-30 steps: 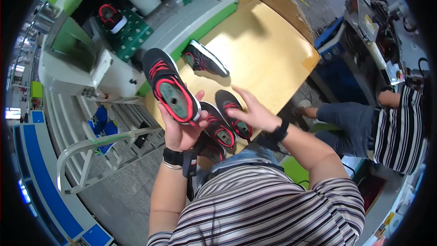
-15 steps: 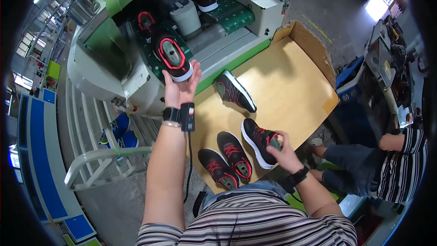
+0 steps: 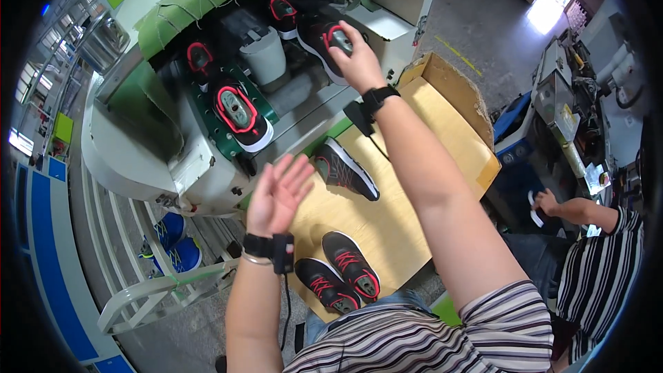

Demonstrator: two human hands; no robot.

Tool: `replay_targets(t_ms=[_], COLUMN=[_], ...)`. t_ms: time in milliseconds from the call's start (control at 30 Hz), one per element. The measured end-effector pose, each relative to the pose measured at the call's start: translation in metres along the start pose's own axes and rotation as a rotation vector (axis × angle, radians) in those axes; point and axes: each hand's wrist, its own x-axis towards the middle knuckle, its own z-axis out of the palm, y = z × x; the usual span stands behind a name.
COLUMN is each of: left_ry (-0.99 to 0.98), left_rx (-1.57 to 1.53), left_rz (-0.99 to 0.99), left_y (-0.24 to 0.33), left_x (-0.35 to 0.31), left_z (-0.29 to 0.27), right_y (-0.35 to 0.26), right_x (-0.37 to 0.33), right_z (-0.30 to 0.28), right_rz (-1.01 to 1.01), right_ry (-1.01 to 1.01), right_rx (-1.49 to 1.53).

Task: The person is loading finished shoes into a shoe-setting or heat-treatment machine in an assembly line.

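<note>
At the right side of the machine's opening, my right hand point(image 3: 359, 62) grips a black sneaker point(image 3: 322, 38) with red trim and a white sole, by its heel end around the grey-green last inside. My left hand point(image 3: 278, 197) holds nothing, palm up with fingers spread, above the board's left edge. Just beyond it, a like sneaker point(image 3: 257, 132) rests on the green belt point(image 3: 219, 139), another sneaker point(image 3: 198, 62) farther in. One more sneaker point(image 3: 282, 15) stands deep on the right. Near my body, a left sneaker point(image 3: 319, 280) and a right sneaker point(image 3: 349, 259) stand side by side.
A dark sneaker point(image 3: 349, 171) lies on its side on the tan board point(image 3: 387, 235). Torn cardboard point(image 3: 459, 97) walls the board's far right. Blue shoes point(image 3: 181, 252) sit on a pale metal rack point(image 3: 138, 283). A person in a striped shirt point(image 3: 597, 280) works at the right.
My right hand has carried the sneaker from the board's near edge up to the machine's right side. My left hand has drawn back from the sneaker on the left belt.
</note>
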Motion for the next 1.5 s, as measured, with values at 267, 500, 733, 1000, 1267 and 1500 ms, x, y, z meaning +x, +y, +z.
replay_targets(t_ms=[267,500,733,1000,1267,1500], left_ry=[0.092,0.171,0.265,0.162,0.277,0.332], left_rx=[0.331,0.313,0.353,0.295,0.537,0.698], left_rz=[-0.119,0.035,-0.035,-0.177,-0.289,-0.217], left_y=[-0.085,-0.116,-0.135,-0.153,-0.105,-0.1], left_x=[-0.058,-0.069,-0.092,-0.091,-0.106,-0.138], left_z=[0.022,0.034,0.036,0.029,-0.009,-0.054], right_y=[-0.039,-0.039,-0.031,-0.025,0.075,0.136], right_x=[-0.079,-0.181,-0.228,-0.241,-0.178,-0.217], right_z=[0.032,0.028,0.014,0.008,-0.082,-0.136], right_rz=[-0.134,-0.012,-0.064,0.082,-0.235,-0.317], right_ry=[0.332,0.123,-0.104,-0.402,-0.364,-0.664], right_rx=[-0.105,0.016,0.031,0.216,-0.789,-1.09])
